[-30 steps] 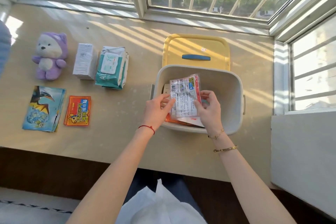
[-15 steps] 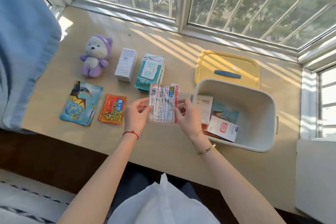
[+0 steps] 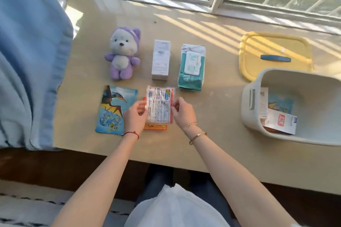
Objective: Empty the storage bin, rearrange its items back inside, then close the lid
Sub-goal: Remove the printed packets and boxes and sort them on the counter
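Item in hand: flat printed packet (image 3: 160,105), clear-edged sachet with white back panel, red border, barcode at upper left, small green-and-yellow label at upper right, dense black text too fine to read. Position: held over the orange packet (image 3: 155,127), which shows only as a strip below it and a sliver at its upper left; whether the two touch cannot be told. Orientation: long axis runs away from the person toward the window, printed face up, roughly level with the table (image 3: 212,108). Grip: left hand (image 3: 135,116) pinches the left edge between thumb and fingers; right hand (image 3: 182,111) pinches the right edge likewise. Neighbours: dinosaur card pack (image 3: 114,108) just beside on the left, partly under the left hand; white box (image 3: 160,60) directly beyond; wipes pack (image 3: 191,67) beyond and to the right; purple plush bear (image 3: 123,53) beyond and to the left. Storage bin (image 3: 252,116): pale grey, open, well apart at the far right, cut by the frame edge, holding a white sachet with red mark (image 3: 281,121), a blue picture card and other flat papers. Lid (image 3: 275,49): yellow with blue handle, lying flat behind the bin, touching or overlapped by its rim. Open room: bare tabletop between the right hand and the bin, and a bare band along the near table edge. Left boundary: blue curtain (image 3: 27,61) draped over the table's left end.
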